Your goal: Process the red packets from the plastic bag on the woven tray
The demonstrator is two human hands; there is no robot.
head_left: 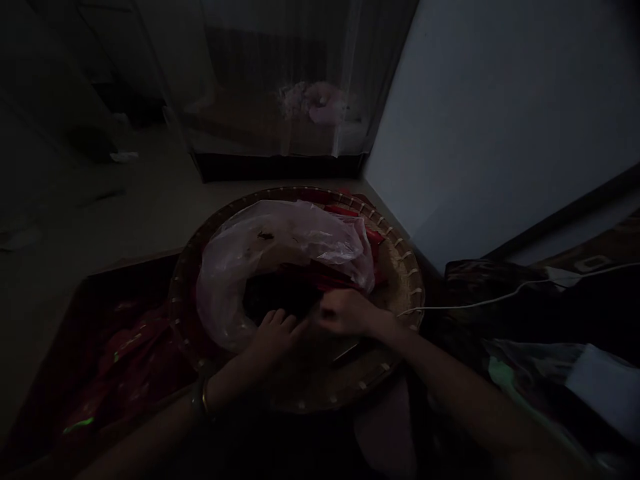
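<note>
- Head view, very dim: the left hand [274, 333] lies with fingers spread and loose at the mouth of a clear plastic bag [280, 250], touching its lower edge.
- Just beside it, the right hand [345, 312] is curled closed, pinching something small and dark; what it is cannot be told.
- That bag sits in a round woven tray [407, 267], over red pieces [373, 239].
- It looks thin, light, crinkly and slippery, so the rim by the opening seems the best hold.
- A white cord [500, 299] trails to the right, over dark fabric.
</note>
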